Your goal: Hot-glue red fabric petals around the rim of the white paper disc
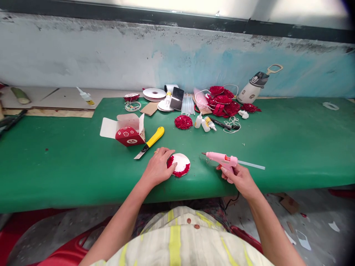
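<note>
Our right hand (pixel 240 179) is wrapped tight around the handle of the pink glue gun (pixel 222 160). The gun is held almost level, long axis running left to right, nozzle aimed left and the glue stick (pixel 251 165) poking out the back. The white disc (pixel 181 164) with the red frilly edge sits on the green table (pixel 291 147) just left of that nozzle, near but not touching. Our left hand (pixel 158 168) lies loose-fingered over the disc's left side, pinning it rather than gripping, so it's the nearer one.
</note>
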### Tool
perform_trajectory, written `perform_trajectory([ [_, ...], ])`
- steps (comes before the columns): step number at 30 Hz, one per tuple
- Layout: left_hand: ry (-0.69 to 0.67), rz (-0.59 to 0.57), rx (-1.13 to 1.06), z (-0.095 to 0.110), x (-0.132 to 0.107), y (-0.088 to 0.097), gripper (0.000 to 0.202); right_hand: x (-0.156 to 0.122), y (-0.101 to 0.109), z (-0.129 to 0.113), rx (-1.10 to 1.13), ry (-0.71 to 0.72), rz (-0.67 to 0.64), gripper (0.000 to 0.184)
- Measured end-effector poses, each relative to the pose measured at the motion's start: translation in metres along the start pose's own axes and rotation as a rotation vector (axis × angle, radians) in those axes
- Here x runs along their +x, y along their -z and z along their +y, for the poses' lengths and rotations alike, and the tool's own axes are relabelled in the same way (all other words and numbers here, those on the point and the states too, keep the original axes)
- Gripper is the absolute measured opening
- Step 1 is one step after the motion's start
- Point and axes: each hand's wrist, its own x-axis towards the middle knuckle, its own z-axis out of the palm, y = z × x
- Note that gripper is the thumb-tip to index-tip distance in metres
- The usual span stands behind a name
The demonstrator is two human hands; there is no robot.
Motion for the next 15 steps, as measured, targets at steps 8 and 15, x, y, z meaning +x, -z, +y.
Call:
perform_trajectory([
  [8,-0.080,-0.009,-0.017,0.007,-0.008,0.002,0.053,0.036,0.003,-0.014,0.051,0.029,0.088,0.040],
  [15,-0.011,-0.066,0.068,0.024,0.002,-0.005,0.057,0.088,-0.013,-0.016,0.039,0.050,0.195,0.037],
])
